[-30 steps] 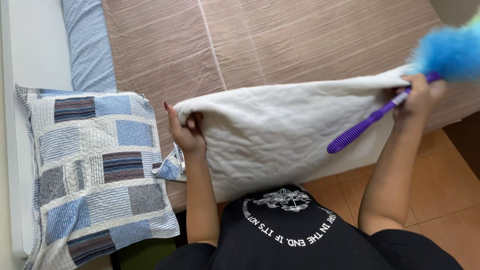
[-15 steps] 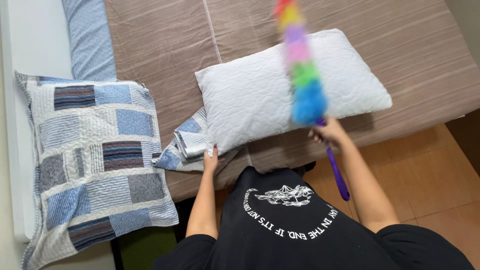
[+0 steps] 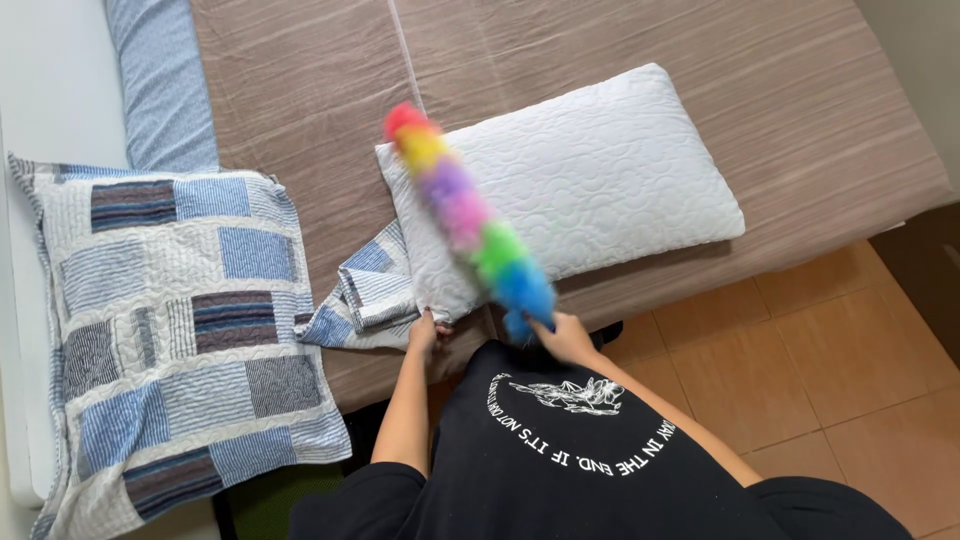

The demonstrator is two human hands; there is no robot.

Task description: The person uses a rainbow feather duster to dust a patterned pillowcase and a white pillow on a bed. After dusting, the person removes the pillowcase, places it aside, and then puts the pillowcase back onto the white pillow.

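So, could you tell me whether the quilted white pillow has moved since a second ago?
Yes: the quilted white pillow went from held up down flat onto the brown bedspread.

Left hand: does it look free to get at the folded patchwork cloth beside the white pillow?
Probably yes. The left hand grips the white pillow's near corner, and the folded patchwork cloth lies right beside it with nothing between. It would need to drop that grip first. The right hand holds the rainbow duster.

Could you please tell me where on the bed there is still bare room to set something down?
The brown bedcover is bare along the far side, beyond the white pillow, and on the strip between that pillow and the bed's right edge. It is crowded near the left hand, where the folded striped cloth sits between the patchwork pillow and the white one, under the rainbow duster held by the right hand.
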